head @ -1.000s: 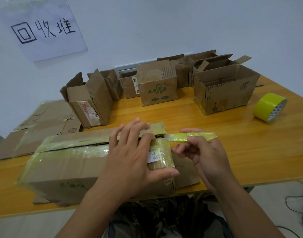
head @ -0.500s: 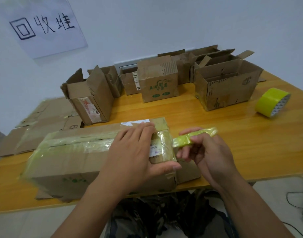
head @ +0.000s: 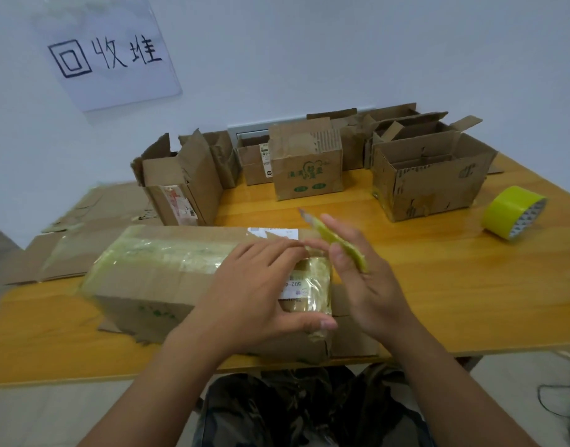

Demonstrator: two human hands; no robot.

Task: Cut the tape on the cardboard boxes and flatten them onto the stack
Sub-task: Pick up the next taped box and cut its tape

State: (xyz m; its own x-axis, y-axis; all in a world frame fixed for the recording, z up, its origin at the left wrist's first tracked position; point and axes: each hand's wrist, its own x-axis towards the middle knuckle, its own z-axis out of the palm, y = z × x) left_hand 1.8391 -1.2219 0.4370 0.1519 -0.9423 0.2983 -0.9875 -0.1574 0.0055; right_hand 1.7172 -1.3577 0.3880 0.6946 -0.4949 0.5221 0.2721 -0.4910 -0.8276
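A long brown cardboard box wrapped in yellowish-clear tape [head: 187,279] lies on its side near the front edge of the orange wooden table [head: 438,285], its long axis running left to right, its labelled end facing right. Its tape is wrinkled and glossy over the top. The left hand [head: 261,295] rests on the box's right end, fingers spread flat over the top and thumb against the front face. The right hand [head: 364,275], just beside that end, holds a slim yellow-green utility knife [head: 338,241] between thumb and fingers, with the knife's tip pointing toward the far-left corner.
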